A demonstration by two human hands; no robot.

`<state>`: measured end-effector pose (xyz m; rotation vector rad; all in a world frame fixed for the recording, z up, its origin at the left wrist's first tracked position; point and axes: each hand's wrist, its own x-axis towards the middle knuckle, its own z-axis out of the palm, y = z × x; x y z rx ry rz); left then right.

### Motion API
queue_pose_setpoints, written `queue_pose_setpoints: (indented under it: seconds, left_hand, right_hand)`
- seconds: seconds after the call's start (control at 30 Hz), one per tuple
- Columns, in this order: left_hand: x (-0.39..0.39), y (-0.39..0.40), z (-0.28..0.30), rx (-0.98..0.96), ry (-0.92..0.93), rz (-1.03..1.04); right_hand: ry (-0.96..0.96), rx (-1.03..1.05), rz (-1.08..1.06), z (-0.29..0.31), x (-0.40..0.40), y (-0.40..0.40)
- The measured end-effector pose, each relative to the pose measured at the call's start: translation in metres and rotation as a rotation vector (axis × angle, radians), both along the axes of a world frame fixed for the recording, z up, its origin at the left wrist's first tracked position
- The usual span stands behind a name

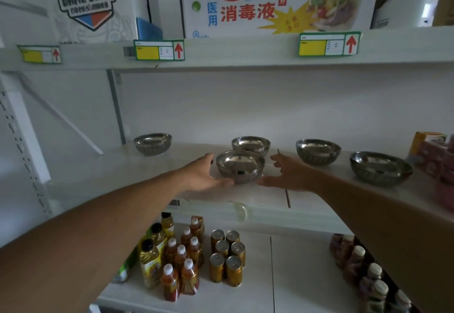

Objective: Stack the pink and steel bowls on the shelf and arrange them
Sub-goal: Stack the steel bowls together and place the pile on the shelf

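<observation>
Several steel bowls stand upright on the white middle shelf [137, 172]. The nearest steel bowl [240, 166] sits at the centre between my hands. My left hand [205, 174] is open at its left side, thumb touching near the base. My right hand [288, 174] is open at its right side, fingers spread, thumb close to the base. Another steel bowl [250, 144] stands right behind it. Others stand at the far left [152, 143], right of centre [318, 151] and further right [380, 168]. No pink bowl is in view.
Red and yellow boxes [439, 163] crowd the shelf's right end. The upper shelf edge [245, 52] with price tags hangs above, carrying cartons. The lower shelf holds oil and drink bottles [179, 263], gold cans [227, 256] and more bottles [368, 271] at the right.
</observation>
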<state>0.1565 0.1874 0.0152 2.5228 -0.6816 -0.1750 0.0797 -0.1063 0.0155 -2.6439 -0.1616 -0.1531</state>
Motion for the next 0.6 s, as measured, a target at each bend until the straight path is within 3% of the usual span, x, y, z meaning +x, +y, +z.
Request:
queue_pose_setpoints:
  seconds: [0.2,0.4,0.6]
  left_hand:
    - [0.004,-0.010,-0.015,-0.068,-0.016,0.015]
    - [0.005,-0.023,-0.023,-0.265,0.017,-0.004]
    - [0.024,-0.016,-0.018,-0.299,-0.018,-0.021]
  right_hand:
    - [0.009,-0.003,0.016,-0.017,0.028,-0.003]
    - [-0.002,-0.015,0.038,-0.023,0.046,-0.002]
    - [-0.132,0.102,0.086,-0.011,0.040,0.010]
